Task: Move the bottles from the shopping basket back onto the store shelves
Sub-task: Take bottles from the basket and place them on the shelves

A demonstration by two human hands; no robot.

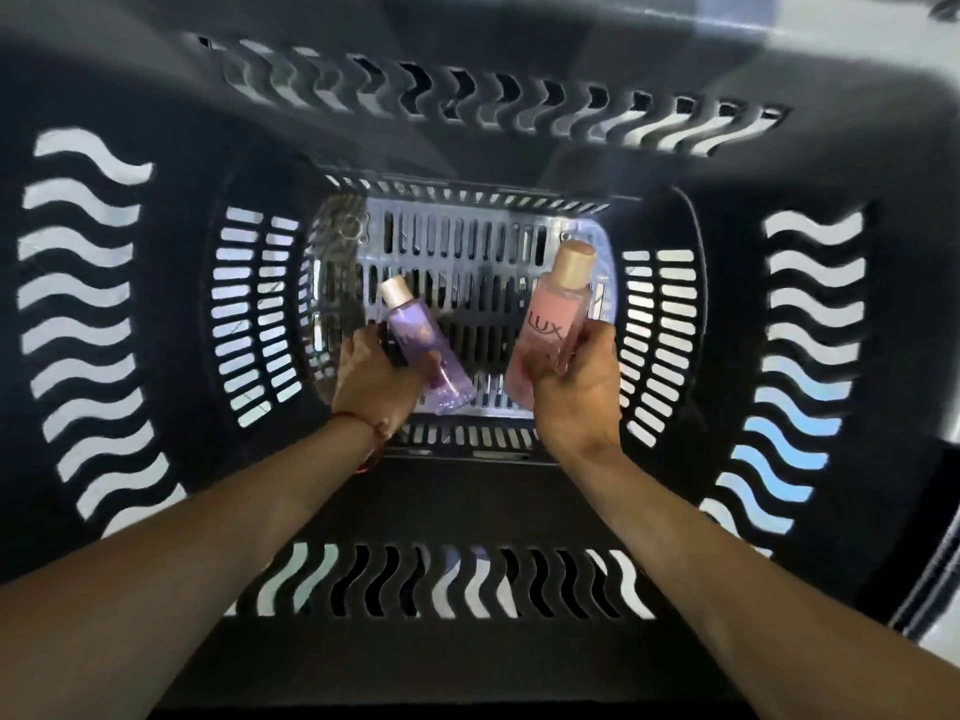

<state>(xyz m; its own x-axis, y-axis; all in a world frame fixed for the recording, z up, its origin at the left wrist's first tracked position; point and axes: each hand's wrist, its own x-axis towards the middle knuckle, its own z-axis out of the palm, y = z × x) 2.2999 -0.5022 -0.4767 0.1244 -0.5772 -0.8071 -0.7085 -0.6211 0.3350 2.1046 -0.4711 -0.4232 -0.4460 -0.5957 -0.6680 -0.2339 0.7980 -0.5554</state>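
Black wavy-slotted basket (88,314), purple bottle (415,337), pink bottle (553,324), gold caps.

- "LUX" in dark capital letters on the front of the pink bottle (555,324).
- Purple bottle (422,350): label too blurred to read.

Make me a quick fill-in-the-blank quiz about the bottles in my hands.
1. The LUX bottle in the right hand holds ____ liquid.
2. The left hand grips the purple bottle, a ____ thread round its wrist.
3. Both bottles are inside the ____ shopping basket.
Missing words: pink, red, black.
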